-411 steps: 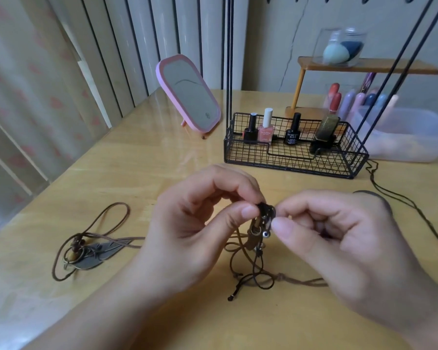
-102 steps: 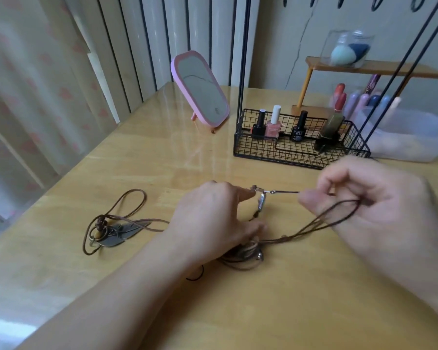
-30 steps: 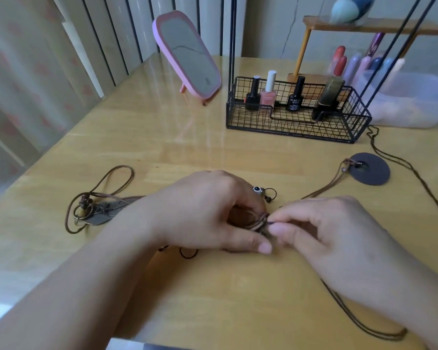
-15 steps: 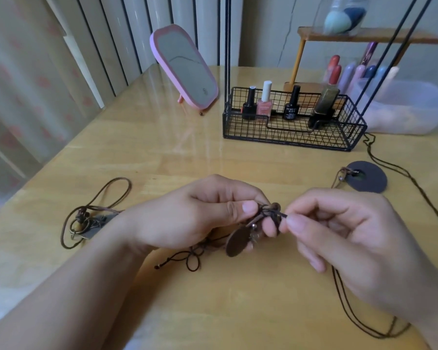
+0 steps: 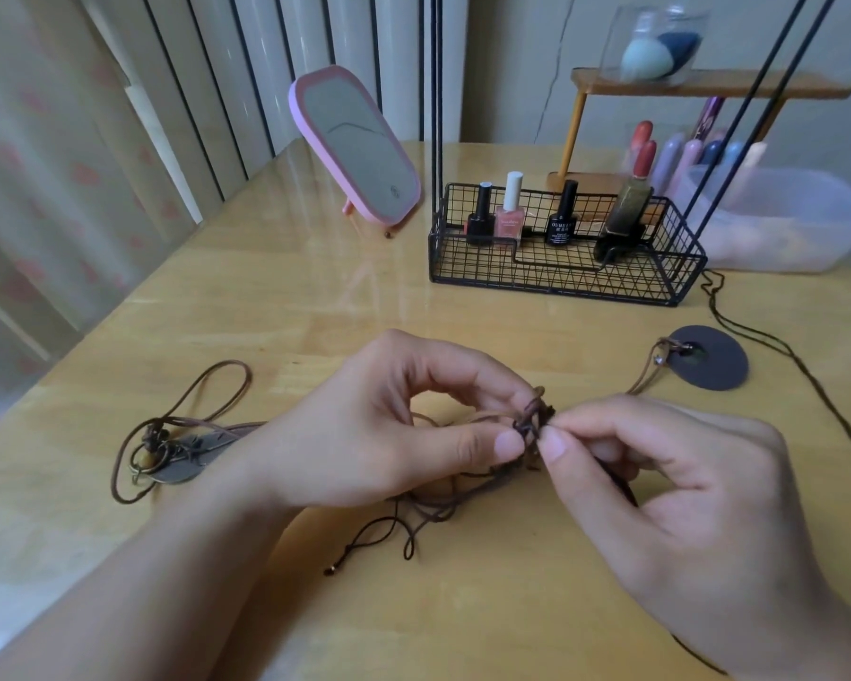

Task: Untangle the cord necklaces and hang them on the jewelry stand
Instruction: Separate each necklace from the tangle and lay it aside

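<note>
A: Hands first. What's the left hand doing?

B: Thumb and forefinger pinch a dark brown knot of cord, held just above the tabletop. The right hand pinches the same knot from the other side, fingertips nearly touching the left's.

A: Both gripping, then. Where's the rest of that cord?

B: The tangled cord hangs under the hands and loops on the tabletop, one loose end with a small bead nearest the camera. Which strand belongs to which necklace can't be told.

A: Other necklaces?

B: A brown cord necklace lies on the left, with beads and a flat grey metal pendant; part of it runs behind the left wrist. On the right, a round dark disc pendant lies flat, with cord running toward the hands and a second dark cord trailing off to the right edge.

A: The stand?

B: The jewelry stand sits at the back, a black wire basket base with thin black rods rising out of frame. Its basket holds four nail polish bottles. No necklace shows on the visible part.

A: Background?

B: A pink mirror tilts left of the stand. A small wooden shelf with a clear box of sponges stands behind, and a translucent plastic tub is on the right.
</note>
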Action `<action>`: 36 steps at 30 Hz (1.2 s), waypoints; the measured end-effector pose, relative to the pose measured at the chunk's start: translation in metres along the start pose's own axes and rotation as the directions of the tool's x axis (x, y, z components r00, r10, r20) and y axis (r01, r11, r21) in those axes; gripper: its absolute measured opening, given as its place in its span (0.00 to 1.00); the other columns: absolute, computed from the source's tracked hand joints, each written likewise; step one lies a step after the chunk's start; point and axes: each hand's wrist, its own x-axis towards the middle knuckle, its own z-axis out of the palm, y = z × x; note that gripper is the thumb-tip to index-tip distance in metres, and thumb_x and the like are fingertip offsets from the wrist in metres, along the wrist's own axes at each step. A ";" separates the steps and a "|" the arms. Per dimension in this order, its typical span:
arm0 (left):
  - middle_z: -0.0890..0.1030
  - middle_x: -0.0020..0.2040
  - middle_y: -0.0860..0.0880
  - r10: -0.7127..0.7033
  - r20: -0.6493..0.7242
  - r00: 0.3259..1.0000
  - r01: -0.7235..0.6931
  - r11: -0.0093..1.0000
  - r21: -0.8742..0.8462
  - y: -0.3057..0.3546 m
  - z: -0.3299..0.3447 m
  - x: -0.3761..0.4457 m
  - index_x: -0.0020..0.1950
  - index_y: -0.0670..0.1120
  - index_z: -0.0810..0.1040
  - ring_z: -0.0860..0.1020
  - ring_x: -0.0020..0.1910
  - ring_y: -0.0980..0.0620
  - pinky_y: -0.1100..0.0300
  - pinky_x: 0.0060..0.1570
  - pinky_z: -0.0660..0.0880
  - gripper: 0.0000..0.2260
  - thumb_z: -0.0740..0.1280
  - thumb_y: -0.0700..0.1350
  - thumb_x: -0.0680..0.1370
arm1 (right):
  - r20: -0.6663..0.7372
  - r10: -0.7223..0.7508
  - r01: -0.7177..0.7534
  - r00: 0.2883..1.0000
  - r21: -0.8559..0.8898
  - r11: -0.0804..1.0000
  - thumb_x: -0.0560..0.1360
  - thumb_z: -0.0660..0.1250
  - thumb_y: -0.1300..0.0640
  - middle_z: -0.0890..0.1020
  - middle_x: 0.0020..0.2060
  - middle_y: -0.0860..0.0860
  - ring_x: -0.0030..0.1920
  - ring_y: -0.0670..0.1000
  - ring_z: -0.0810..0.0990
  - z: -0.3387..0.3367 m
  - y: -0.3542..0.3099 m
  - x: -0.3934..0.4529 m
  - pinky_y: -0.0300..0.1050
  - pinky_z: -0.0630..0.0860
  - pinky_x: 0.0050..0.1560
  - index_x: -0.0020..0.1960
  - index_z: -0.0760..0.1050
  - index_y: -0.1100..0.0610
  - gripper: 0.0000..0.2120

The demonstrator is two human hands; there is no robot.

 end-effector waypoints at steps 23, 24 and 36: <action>0.80 0.34 0.51 0.177 -0.167 0.970 -0.120 0.946 0.302 0.006 0.003 -0.003 0.49 0.48 0.84 0.78 0.38 0.51 0.64 0.44 0.72 0.07 0.71 0.45 0.73 | 0.140 0.205 -0.233 0.969 0.231 0.945 0.72 0.70 0.45 0.69 0.28 0.49 0.30 0.50 0.70 0.003 0.001 -0.003 0.46 0.69 0.30 0.49 0.83 0.42 0.07; 0.80 0.35 0.51 0.177 -0.165 0.970 -0.122 0.947 0.296 0.006 0.003 -0.004 0.49 0.48 0.84 0.79 0.39 0.51 0.63 0.45 0.73 0.07 0.70 0.45 0.72 | 0.139 0.210 -0.237 0.968 0.229 0.944 0.72 0.71 0.47 0.69 0.28 0.47 0.29 0.50 0.70 0.003 0.001 -0.002 0.45 0.68 0.29 0.48 0.84 0.42 0.06; 0.81 0.34 0.54 0.236 -0.180 0.955 -0.152 0.909 0.388 0.003 0.008 0.002 0.39 0.50 0.83 0.79 0.38 0.53 0.64 0.45 0.71 0.05 0.70 0.46 0.74 | 0.160 0.229 -0.260 0.960 0.210 0.943 0.73 0.66 0.48 0.69 0.26 0.42 0.27 0.42 0.66 0.004 0.001 -0.001 0.37 0.65 0.27 0.47 0.80 0.50 0.07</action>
